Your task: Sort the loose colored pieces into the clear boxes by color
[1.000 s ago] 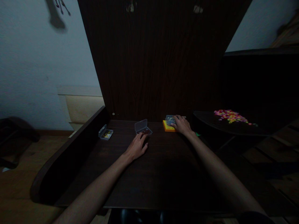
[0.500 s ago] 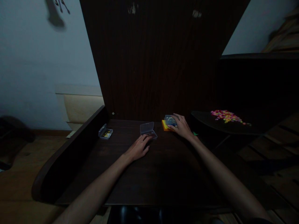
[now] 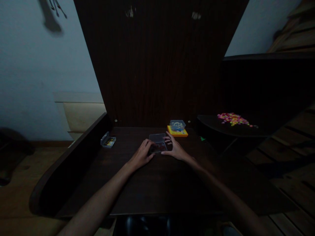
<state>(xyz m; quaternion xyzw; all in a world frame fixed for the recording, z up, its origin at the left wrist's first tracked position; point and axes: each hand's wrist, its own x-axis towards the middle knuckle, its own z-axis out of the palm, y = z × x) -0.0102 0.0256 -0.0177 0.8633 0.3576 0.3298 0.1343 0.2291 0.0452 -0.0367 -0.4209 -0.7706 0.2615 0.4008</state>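
A small clear plastic case [image 3: 159, 148] lies on the dark wooden table with its lid tilted up at the back. Dark reddish bits inside are too dim to name. My left hand [image 3: 142, 153] grips the left end of this case, fingers over its edge. At the right end, my right hand [image 3: 176, 150] is spread, thumb by the front corner and fingers by the lid; whether it touches is unclear. Behind it, a clear tub of pale small pieces [image 3: 177, 125] stands on a yellow box [image 3: 178, 133].
Another open clear case [image 3: 108, 141] with yellow pieces sits near the raised left side board [image 3: 71, 164]. A pile of pink and yellow beads [image 3: 235, 119] lies on a dark shelf at right. A small green item [image 3: 202, 139] lies below that shelf. A tall dark panel [image 3: 157, 65] rises behind.
My right hand has left the tub on the yellow box and come left to the clear case. My left hand has shifted to its left end, and the case sits slightly nearer me.
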